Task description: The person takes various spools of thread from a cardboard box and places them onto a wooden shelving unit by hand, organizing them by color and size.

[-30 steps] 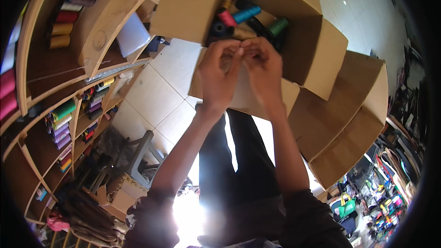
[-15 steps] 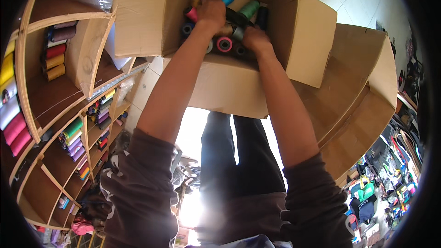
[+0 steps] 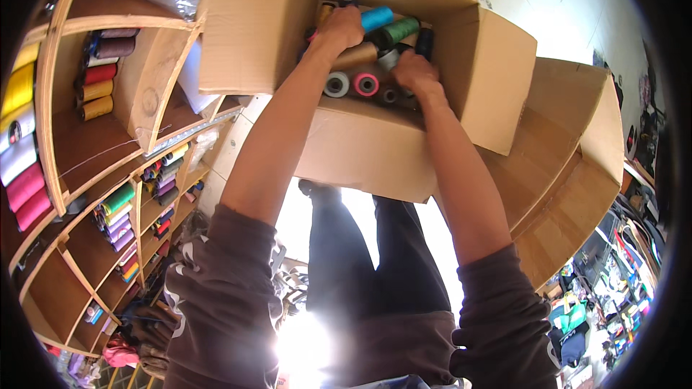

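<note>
Both my hands reach down into an open cardboard box (image 3: 367,148) that holds several thread spools. My left hand (image 3: 342,29) is closed, knuckles up, beside a blue spool (image 3: 376,19) and a gold spool (image 3: 326,11); its fingertips are hidden. My right hand (image 3: 417,73) curls its fingers down by a grey spool (image 3: 389,60) and something dark; what it grips is hidden. Between the hands lie a tan spool (image 3: 355,56) and a green spool (image 3: 398,31). Nearer me, a pink-rimmed spool (image 3: 366,85) and a white spool (image 3: 336,85) show their ends.
Wooden shelves (image 3: 148,112) on the left hold thread spools in many colours. Another open cardboard box (image 3: 555,166) stands close on the right, partly under the first box's flap. Mixed clutter (image 3: 602,302) covers the floor at lower right.
The view has shifted, so the box sits lower and farther right. My hands are slightly farther apart. The dark thing between them no longer shows there, and more of the tan spool is visible.
</note>
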Motion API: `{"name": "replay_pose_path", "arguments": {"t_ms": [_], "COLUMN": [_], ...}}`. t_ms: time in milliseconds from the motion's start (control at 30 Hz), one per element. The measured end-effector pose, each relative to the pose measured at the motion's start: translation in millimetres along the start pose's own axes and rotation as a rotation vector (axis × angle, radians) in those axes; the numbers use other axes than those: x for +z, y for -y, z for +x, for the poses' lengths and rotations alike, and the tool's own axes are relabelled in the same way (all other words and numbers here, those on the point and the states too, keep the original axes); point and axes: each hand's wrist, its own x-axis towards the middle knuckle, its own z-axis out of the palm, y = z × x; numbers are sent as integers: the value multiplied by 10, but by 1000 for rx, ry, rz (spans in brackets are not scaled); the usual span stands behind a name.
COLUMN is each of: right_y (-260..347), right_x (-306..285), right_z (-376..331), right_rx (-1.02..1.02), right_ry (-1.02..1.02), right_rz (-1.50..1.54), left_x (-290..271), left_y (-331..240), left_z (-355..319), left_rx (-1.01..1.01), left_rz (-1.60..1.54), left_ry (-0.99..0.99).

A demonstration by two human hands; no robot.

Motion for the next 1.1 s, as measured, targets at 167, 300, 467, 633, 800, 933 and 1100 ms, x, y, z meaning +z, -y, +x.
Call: {"name": "replay_pose_path", "arguments": {"t_ms": [167,300,467,633,800,933,1100], "right_y": [-114,254,988,2510,3890,4608,4971], "right_x": [-525,-850,-811,-86,497,651,798], "right_z": [-518,-1389,-2241,-2320,-1864,-1726,-1335], "right_rx": [-59,-321,-571,-951,-1097,-1122,-1241], "right_ry": [-131,-121,-263,-195,-465,-424,-463], "right_rz": [657,884,993,939,749,752,662], "left_x": [-521,-716,-734,-756,-1020,-1247,-1218], "left_y": [96,568,1057,2047,2836,3455,3820], "left_z": [-755,-1732,-2657,-3007,-2687,-2347,-2140], "left_rx": [94,260,260,82,-110,-219,-282], "left_rz": [-724,-1293,-1455,-1355,-786,-784,-474], "left_ry": [-98,-170,-530,-754,-1176,-1304,-1376]}}
